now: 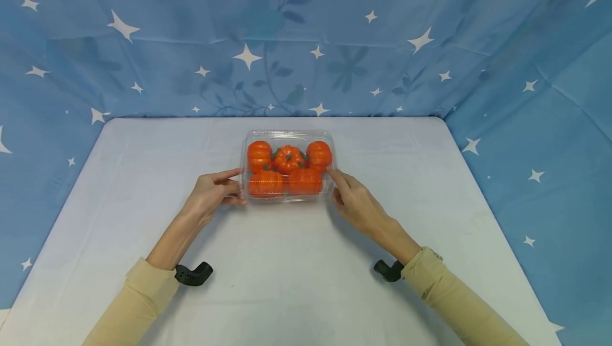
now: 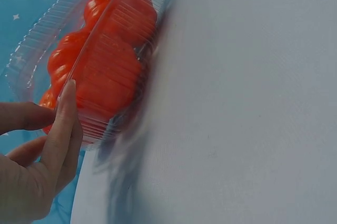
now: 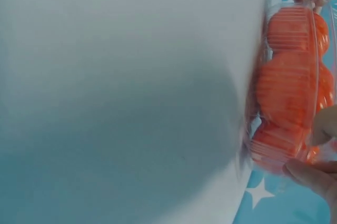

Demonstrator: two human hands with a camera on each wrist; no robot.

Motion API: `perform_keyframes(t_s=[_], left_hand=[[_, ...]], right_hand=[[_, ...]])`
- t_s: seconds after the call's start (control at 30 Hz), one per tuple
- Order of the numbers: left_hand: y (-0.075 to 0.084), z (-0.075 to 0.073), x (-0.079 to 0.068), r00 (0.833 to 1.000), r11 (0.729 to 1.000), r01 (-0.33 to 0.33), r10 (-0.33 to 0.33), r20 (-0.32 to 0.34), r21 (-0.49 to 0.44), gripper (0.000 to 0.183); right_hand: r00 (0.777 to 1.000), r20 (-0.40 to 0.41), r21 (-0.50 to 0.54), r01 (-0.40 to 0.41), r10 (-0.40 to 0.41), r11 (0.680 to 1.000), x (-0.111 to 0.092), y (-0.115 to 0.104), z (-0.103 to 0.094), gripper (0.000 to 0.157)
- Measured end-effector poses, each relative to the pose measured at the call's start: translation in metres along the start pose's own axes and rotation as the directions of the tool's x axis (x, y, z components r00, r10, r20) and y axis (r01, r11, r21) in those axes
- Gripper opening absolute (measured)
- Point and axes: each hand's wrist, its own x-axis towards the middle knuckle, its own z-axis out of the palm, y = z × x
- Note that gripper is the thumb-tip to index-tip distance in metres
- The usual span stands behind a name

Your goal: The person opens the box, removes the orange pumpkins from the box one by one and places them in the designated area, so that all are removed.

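A clear plastic box (image 1: 287,197) with ridged walls holds several orange toy pumpkins (image 1: 289,160) with green stems. It is near the table's far edge, and whether its base touches the cloth I cannot tell. At its left side, my left hand (image 1: 210,194) grips the rim between thumb and fingers; the left wrist view shows these fingers (image 2: 63,124) along the wall. Opposite, my right hand (image 1: 356,202) pinches the right side near the front corner. In the right wrist view, the right thumb and fingers (image 3: 316,176) are partly cut off by the frame.
A white cloth covers the table (image 1: 287,282). Blue star-patterned curtains (image 1: 306,69) hang behind it and along both sides. Dark wrist-worn devices (image 1: 193,274) stick out below both cuffs, over the tabletop.
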Motion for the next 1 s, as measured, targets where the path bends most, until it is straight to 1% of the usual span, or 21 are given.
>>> perform_keyframes(t_s=[0.13, 0.33, 0.47, 0.6, 0.73, 0.87, 0.93, 1.0], left_hand=[[-0.002, -0.005, -0.004, 1.0, 1.0, 0.005, -0.005, 0.0, 0.0, 0.056], [-0.004, -0.015, -0.013, 1.0, 1.0, 0.011, -0.011, 0.005, 0.019, 0.055], [-0.005, -0.019, -0.017, 1.0, 1.0, 0.021, -0.021, 0.009, 0.021, 0.056], [-0.005, -0.023, -0.021, 0.999, 0.999, 0.032, -0.032, 0.005, 0.012, 0.058], [-0.007, -0.028, -0.027, 1.0, 1.0, 0.021, -0.021, -0.005, 0.008, 0.056], [-0.009, -0.033, -0.032, 1.0, 1.0, 0.021, -0.021, -0.011, -0.003, 0.056], [-0.01, -0.035, -0.034, 1.0, 1.0, 0.023, -0.023, -0.01, -0.012, 0.057], [-0.011, -0.037, -0.036, 1.0, 1.0, 0.022, -0.022, -0.009, -0.016, 0.057]], right_hand=[[1.0, 0.0, 0.022, 0.014, -0.014, 1.0, 0.003, 0.001, -0.002, 0.055], [0.999, 0.052, 0.064, 0.007, -0.011, 0.998, 0.007, -0.002, -0.009, 0.059], [0.998, 0.062, 0.081, 0.001, -0.006, 0.997, 0.008, -0.003, -0.011, 0.062], [0.999, 0.035, 0.102, -0.012, 0.008, 0.995, 0.015, -0.005, -0.018, 0.065], [1.0, -0.014, 0.132, 0.006, -0.004, 0.991, 0.026, -0.005, -0.024, 0.064], [0.998, -0.06, 0.17, 0.02, -0.01, 0.985, 0.038, -0.004, -0.026, 0.064], [0.997, -0.074, 0.207, 0.018, -0.003, 0.978, 0.044, -0.004, -0.027, 0.065], [0.996, -0.084, 0.264, 0.014, 0.009, 0.964, 0.05, -0.004, -0.027, 0.064]])
